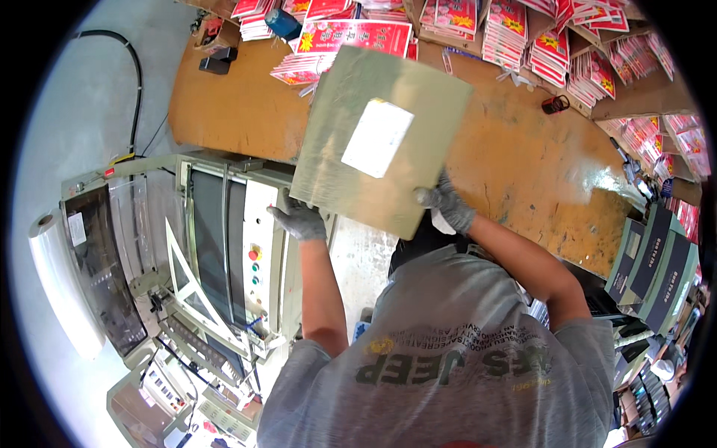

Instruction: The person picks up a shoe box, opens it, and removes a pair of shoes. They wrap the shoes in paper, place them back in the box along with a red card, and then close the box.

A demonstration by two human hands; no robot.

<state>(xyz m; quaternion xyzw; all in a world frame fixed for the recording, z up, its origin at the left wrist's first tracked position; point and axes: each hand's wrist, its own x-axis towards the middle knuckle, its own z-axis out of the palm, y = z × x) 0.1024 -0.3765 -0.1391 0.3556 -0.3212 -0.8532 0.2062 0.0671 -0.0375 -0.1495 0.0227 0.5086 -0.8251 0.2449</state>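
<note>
A flat-faced olive-tan carton (pixel 343 142), its surface glossy like tape, hangs tilted over the front edge of the wooden table. A white paper label (pixel 379 138) sits on its upper face. My left hand (pixel 301 218), in a grey glove, grips the carton's near left corner, its fingers partly hidden beneath. At the near right edge, my gloved right hand (pixel 450 205) holds the carton with the thumb on top and the other fingers largely out of sight. What lies directly under the carton is hidden.
Stacks of red printed packets (pixel 508 30) line the back of the wooden table (pixel 523 157). A packing machine with a control panel (pixel 258 254) stands at left, beside a roll of clear film (pixel 67 284). Dark green boxes (pixel 653 261) stand at right; a black cup-like item (pixel 555 104) lies on the table.
</note>
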